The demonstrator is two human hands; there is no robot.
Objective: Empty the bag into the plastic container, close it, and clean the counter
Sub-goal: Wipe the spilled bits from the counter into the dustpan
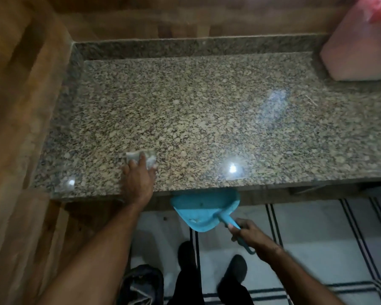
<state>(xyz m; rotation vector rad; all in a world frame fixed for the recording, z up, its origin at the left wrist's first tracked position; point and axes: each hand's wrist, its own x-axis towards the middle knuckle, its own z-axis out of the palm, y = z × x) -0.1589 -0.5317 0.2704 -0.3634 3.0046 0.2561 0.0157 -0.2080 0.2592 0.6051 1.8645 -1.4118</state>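
Note:
My left hand [137, 179] presses a small pale cloth [151, 158] flat on the speckled granite counter [207, 111], near its front edge at the left. My right hand [246, 233] grips the handle of a blue dustpan [204, 209] and holds it just below the counter's front edge, with its mouth under the lip. A few crumbs lie in the pan. The plastic container [359, 51], pale pink and blurred, stands at the counter's back right corner with a red bag [378, 9] on top of it.
Wooden panels [20, 106] wall in the counter on the left and behind. Below is a white tiled floor with dark stripes [317, 227], my two dark shoes [235, 271] and a dark bag [141, 285] on the floor at the lower left.

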